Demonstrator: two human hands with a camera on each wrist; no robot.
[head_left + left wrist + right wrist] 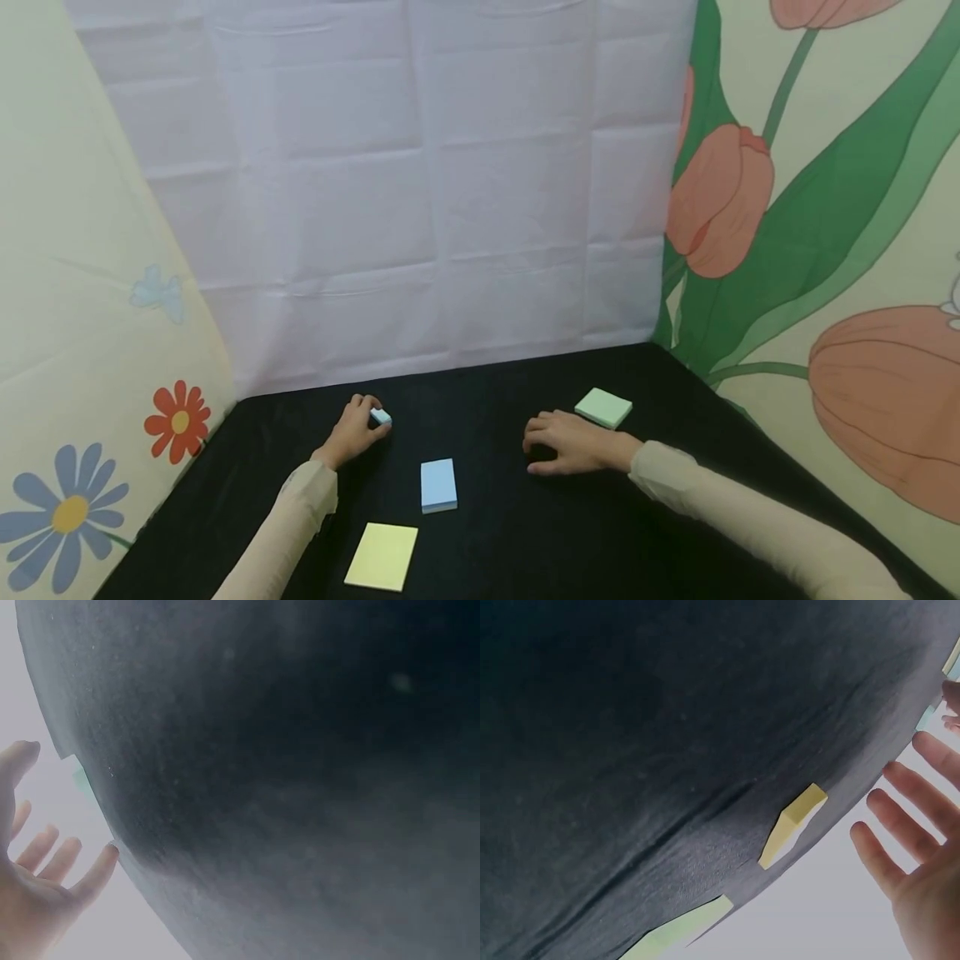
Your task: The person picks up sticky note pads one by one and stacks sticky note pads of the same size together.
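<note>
My left hand (352, 432) is at the far left of the table, thumb and fingers apart around a small light blue sticky-note pad (381, 416). In the left wrist view the fingers (96, 876) are spread, and a pale blue-green patch shows beyond them. My right hand (573, 443) hovers low over the table with its palm down, just left of a light green sticky-note pad (603, 407). The right wrist view shows its fingers (911, 814) extended and holding nothing, beside a small yellow sticky-note pad (791, 825). That small yellow pad is hidden in the head view.
A blue sticky-note pad (438, 485) lies between the hands on the black-covered table (510, 542). Closer to me is a larger yellow sticky-note pad (381, 557). A white cloth (435, 192) hangs behind the table, with flower-patterned cloths on both sides.
</note>
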